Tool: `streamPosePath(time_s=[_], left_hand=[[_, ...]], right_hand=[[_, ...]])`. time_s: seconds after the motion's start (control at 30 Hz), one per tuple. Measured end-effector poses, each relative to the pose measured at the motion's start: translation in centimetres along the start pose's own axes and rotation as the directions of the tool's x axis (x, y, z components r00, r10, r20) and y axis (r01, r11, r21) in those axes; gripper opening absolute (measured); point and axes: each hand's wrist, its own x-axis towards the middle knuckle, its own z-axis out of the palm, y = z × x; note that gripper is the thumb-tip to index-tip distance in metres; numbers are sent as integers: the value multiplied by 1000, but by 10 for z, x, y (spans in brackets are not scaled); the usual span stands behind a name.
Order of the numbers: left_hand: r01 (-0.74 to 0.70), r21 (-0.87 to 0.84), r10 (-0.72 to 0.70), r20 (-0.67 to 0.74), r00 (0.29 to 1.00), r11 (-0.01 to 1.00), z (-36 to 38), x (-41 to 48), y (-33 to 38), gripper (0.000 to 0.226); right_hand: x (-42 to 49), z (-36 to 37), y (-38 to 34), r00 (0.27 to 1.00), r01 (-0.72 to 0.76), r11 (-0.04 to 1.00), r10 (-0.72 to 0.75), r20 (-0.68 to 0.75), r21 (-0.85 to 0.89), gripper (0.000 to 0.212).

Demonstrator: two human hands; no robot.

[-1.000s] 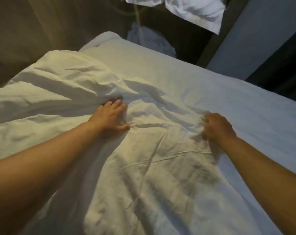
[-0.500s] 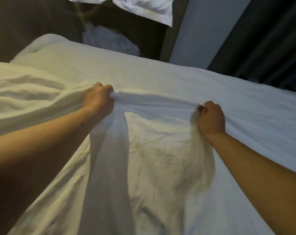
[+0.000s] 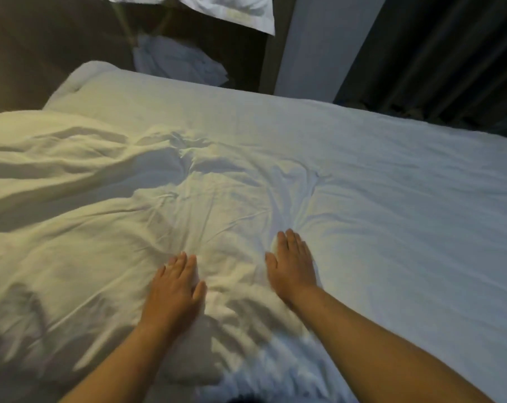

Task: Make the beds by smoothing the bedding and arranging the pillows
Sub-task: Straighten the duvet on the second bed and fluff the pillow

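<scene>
Dim bedroom, with a wide white bed (image 3: 392, 135) filling almost your whole view, lit warm on the left and bluish on the right. Your left hand (image 3: 175, 289) lies flat, palm down, fingers straight and together, pressing on the rumpled duvet (image 3: 101, 228) near bottom centre. Your right hand (image 3: 291, 264), just beside it and slightly farther forward, is also flat and holds nothing. Creases fan out from both hands. The duvet bunches in thick folds to the left; the sheet (image 3: 406, 199) to the right lies smooth. Beyond the far edge sits a heap of white linen (image 3: 176, 62), possibly towels. A white pillow (image 3: 232, 10) shows at the top edge, dark curtains (image 3: 435, 53) at upper right.
</scene>
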Motion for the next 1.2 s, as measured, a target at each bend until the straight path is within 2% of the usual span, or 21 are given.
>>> streamPosePath(time_s=[0.1,0.2,0.27,0.33,0.43,0.6,0.7,0.8,0.87,0.93,1.07,1.2], left_hand=[[44,29,-46,58,997,999,3,-54,-22,89],[65,-7,-64,107,992,998,0,-92,-40,63],[99,-75,-89,129,988,992,-11,-113,-44,38],[127,-168,-106,128,986,978,-19,-144,-46,29],[93,-245,-75,83,994,965,-27,-199,-42,14],[124,-330,-107,69,992,936,-42,-287,-30,29],[121,-308,-99,86,991,944,-51,-332,-5,30],[173,-292,-147,108,983,941,-51,-366,22,14],[219,-337,-182,138,973,916,-49,-386,45,39],[197,-320,-148,169,974,927,-47,-407,70,44],[126,-261,-65,231,971,957,-39,-445,119,40],[119,-234,-50,281,958,965,-18,-476,158,36]], right_hand=[[-44,9,-5,997,28,1000,-29,67,4,73],[-84,13,-15,990,63,997,-68,125,39,75],[-109,3,-23,977,72,996,-83,197,60,57],[-143,-8,-29,968,76,991,-99,232,107,38],[-200,-20,-32,939,81,987,-122,320,137,42],[-299,-46,-18,917,43,979,-119,381,200,48],[-354,-67,3,917,0,976,-88,389,220,49],[-404,-90,34,921,-59,973,-33,388,221,46],[-438,-104,63,926,-112,968,19,378,226,45],[-471,-116,93,929,-165,957,70,363,237,43],[-527,-132,154,934,-269,919,176,312,289,40],[-578,-131,213,920,-359,852,255,297,381,36]])
